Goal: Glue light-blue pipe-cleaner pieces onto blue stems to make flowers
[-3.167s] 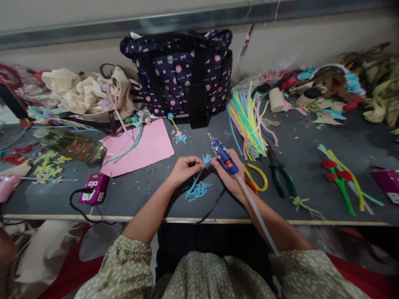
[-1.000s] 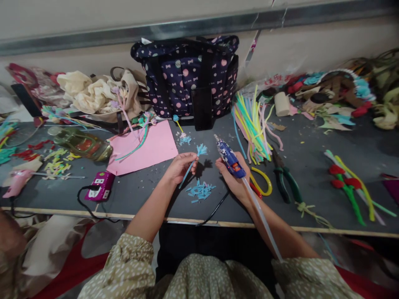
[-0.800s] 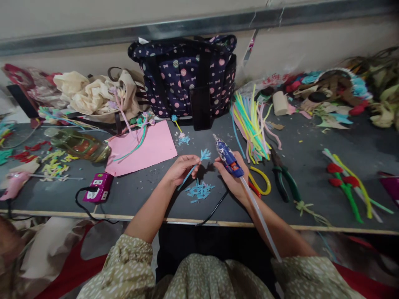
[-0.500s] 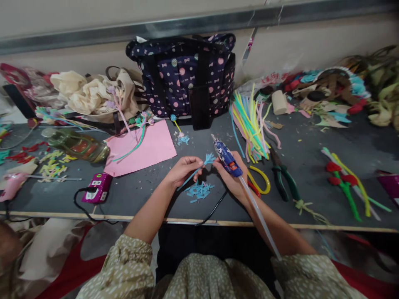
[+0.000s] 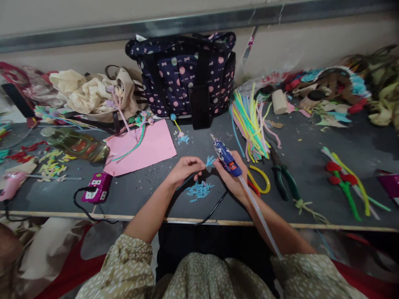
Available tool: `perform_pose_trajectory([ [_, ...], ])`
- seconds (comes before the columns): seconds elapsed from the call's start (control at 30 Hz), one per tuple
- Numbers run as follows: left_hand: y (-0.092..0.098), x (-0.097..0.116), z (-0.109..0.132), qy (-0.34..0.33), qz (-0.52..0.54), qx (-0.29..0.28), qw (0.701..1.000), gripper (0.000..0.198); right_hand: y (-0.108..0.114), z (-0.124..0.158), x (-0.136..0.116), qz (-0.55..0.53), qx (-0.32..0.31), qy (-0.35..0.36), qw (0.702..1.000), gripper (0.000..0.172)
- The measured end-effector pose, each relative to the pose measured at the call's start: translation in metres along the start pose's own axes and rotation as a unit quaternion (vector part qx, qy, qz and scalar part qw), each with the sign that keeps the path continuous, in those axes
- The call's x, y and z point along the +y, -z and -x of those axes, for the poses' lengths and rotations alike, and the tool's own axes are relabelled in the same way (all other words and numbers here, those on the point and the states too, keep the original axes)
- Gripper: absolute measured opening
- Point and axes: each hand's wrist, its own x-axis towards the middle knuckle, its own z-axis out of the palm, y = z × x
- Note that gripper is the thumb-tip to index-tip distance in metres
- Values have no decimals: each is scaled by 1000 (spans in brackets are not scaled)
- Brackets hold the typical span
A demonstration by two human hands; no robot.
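In my left hand (image 5: 188,169) I pinch a blue pipe-cleaner flower (image 5: 210,160), its fringed blue head poking out past my fingertips and its stem running back under the palm. My right hand (image 5: 232,176) is wrapped round a blue glue gun (image 5: 227,157), nozzle pointing up and away, a long clear glue stick (image 5: 260,216) trailing from its back over my forearm. The fingertips of that hand are close to the flower head; whether they touch it I cannot tell. Below my hands lies a small pile of cut blue pieces (image 5: 200,191) on the dark table (image 5: 131,199).
A patterned bag (image 5: 187,79) with a phone (image 5: 199,107) leaning on it stands behind. Pink paper (image 5: 146,147) and a purple power socket (image 5: 97,187) lie left. Right are bundled pipe cleaners (image 5: 249,124), green-handled pliers (image 5: 285,180), yellow-handled scissors (image 5: 262,180) and red flowers (image 5: 343,178).
The fingers of my left hand have shifted slightly on the blue flower, turning it so less stem shows. My right hand with the glue gun has barely moved.
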Motion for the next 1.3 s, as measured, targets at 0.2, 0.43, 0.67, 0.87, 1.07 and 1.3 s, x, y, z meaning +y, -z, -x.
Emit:
perform_pose_trajectory([
  [0.2, -1, 0, 0, 2, -7, 2, 1000, 21, -1, 0, 0, -3, -4, -3, 1000, 20],
  [0.43, -1, 7, -2, -4, 100, 36, 994, 28, 3, 0, -2, -38, 23, 6, 999, 22],
  [0.67, 5, 7, -5, -22, 160, 60, 985, 29, -1, 2, 2, -56, -9, 4, 998, 23],
  [0.87, 1, 6, -2, -15, 117, 27, 993, 26, -2, 1, 2, -19, 10, 19, 1000, 20],
  [1.07, -2, 3, -1, 2, 72, -1, 997, 27, -1, 1, 3, -12, 6, 18, 1000, 22],
  [1.3, -3, 2, -1, 5, 21, -9, 1000, 30, -2, 2, 3, -5, 10, 22, 1000, 20],
])
